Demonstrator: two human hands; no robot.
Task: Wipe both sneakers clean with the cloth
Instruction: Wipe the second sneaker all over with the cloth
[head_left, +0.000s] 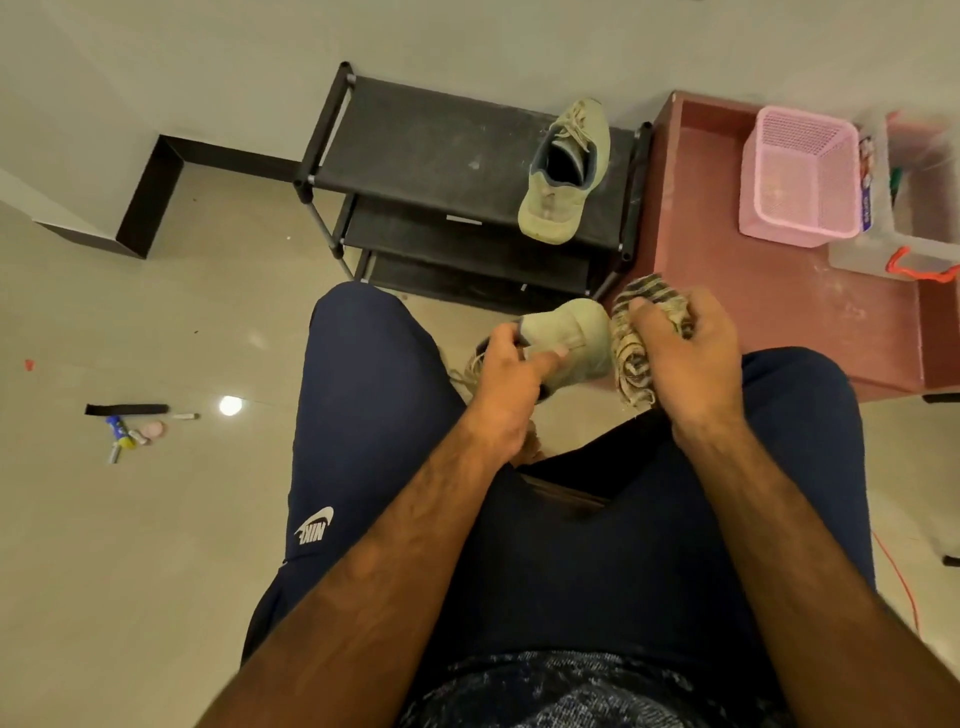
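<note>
Between my knees, my left hand (511, 374) grips an olive-green sneaker (571, 338) by its opening, the toe pointing right. My right hand (685, 358) is closed on a bunched brown-and-white striped cloth (631, 353), which presses against the sneaker's toe. The matching second sneaker (566, 176) rests alone on the top shelf of a black shoe rack (431, 150), its heel toward me and hanging slightly over the front edge.
A reddish low table (769, 312) stands to the right, carrying a pink basket (800, 182) and a clear plastic box (914, 228). Small items, including batteries and a black strip (126, 409), lie on the tiled floor at left. An orange cord (904, 587) runs along the floor on the right.
</note>
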